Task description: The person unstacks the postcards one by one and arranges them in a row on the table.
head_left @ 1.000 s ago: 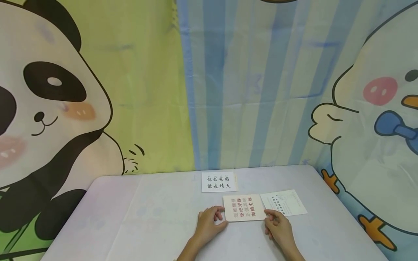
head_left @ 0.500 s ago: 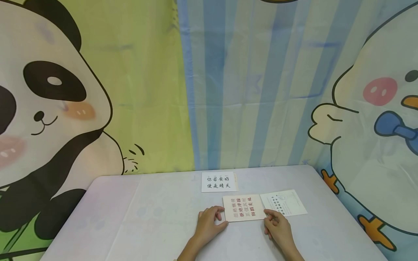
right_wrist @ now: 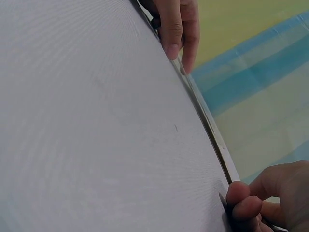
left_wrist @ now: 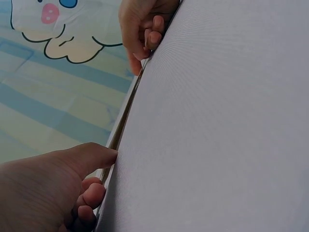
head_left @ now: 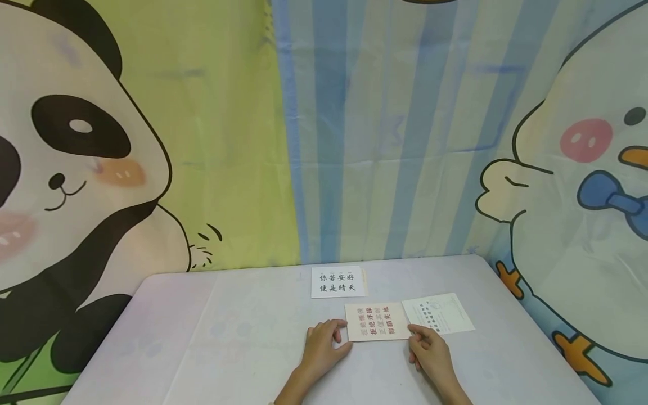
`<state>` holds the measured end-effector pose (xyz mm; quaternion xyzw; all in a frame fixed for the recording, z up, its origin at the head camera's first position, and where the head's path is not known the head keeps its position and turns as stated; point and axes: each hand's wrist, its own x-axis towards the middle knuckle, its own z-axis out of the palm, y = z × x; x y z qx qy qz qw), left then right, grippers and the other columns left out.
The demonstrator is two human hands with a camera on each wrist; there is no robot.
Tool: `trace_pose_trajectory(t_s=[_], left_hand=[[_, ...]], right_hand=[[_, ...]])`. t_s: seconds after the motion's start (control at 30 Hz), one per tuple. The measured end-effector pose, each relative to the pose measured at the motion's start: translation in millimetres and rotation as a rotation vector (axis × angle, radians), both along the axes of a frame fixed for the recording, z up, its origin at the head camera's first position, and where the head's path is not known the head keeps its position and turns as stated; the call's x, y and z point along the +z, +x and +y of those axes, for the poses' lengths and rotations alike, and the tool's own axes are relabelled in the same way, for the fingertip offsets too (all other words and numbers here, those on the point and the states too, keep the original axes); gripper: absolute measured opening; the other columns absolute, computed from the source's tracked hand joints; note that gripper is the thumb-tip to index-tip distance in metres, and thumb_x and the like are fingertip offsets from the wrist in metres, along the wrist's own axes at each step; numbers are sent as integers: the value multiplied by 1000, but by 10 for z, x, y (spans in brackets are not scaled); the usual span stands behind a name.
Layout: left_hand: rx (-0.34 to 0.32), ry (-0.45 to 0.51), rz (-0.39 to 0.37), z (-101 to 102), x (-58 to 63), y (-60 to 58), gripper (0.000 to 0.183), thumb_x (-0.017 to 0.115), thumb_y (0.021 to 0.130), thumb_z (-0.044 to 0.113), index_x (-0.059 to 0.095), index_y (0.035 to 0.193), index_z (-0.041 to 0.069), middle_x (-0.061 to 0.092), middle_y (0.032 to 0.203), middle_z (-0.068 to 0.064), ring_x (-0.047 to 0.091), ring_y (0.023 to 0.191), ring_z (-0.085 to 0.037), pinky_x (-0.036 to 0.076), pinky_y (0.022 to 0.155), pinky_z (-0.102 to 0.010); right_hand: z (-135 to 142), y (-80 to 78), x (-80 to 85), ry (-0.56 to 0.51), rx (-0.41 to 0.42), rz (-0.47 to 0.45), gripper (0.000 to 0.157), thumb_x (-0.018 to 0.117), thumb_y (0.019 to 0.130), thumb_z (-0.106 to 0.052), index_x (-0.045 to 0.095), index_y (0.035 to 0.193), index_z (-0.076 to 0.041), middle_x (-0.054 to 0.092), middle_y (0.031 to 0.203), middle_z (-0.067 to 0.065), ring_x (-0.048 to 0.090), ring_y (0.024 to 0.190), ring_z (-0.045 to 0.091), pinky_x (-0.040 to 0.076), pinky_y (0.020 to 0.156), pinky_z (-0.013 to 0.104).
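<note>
A cream card (head_left: 377,322) with red and grey characters lies on the table, between both hands. My left hand (head_left: 323,346) holds its left side, the thumb at the near corner and the index finger farther up the edge. At its near right corner my right hand (head_left: 432,355) pinches the edge, its other fingers curled below. A pale card (head_left: 445,315) with small black characters lies at an angle against the cream card's right edge. In the left wrist view the left thumb (left_wrist: 99,157) presses at the card's edge; in the right wrist view curled fingertips (right_wrist: 244,200) meet it.
Behind the cream card lies a white card (head_left: 338,282) with two rows of black characters, a yellowish strip along its right edge. The white-covered table (head_left: 228,337) ends at a printed curtain (head_left: 349,140) with a panda and a white bird.
Both hands and the cards keep almost the same places. The whole head view has shifted very slightly to the left.
</note>
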<state>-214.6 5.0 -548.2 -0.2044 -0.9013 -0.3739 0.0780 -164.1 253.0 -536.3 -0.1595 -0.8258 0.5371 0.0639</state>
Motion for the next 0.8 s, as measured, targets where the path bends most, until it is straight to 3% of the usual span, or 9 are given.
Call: trace_pose_trajectory(t_s=[0.27, 0.6, 0.8], left_hand=[[-7, -6, -27, -6, -5, 5, 42, 79, 78, 29, 66, 113, 11, 46, 71, 15, 35, 64, -1, 29, 75, -30], [-4, -6, -5, -4, -13, 17, 41, 78, 78, 31, 66, 113, 11, 46, 70, 16, 35, 64, -1, 29, 75, -30], [1, 14, -28, 7, 8, 13, 40, 78, 79, 25, 66, 113, 9, 46, 69, 15, 35, 62, 0, 29, 74, -30]], right_hand=[[-13, 3, -13, 21, 10, -2, 39, 55, 91, -3, 54, 128, 9, 56, 67, 5, 50, 45, 12, 42, 41, 21], [-34, 1, -21, 32, -16, -1, 38, 54, 91, -1, 54, 127, 9, 56, 66, 5, 50, 44, 13, 41, 40, 21], [-23, -9, -13, 29, -13, 16, 38, 54, 90, -1, 55, 126, 10, 56, 66, 5, 50, 44, 12, 41, 40, 21]])
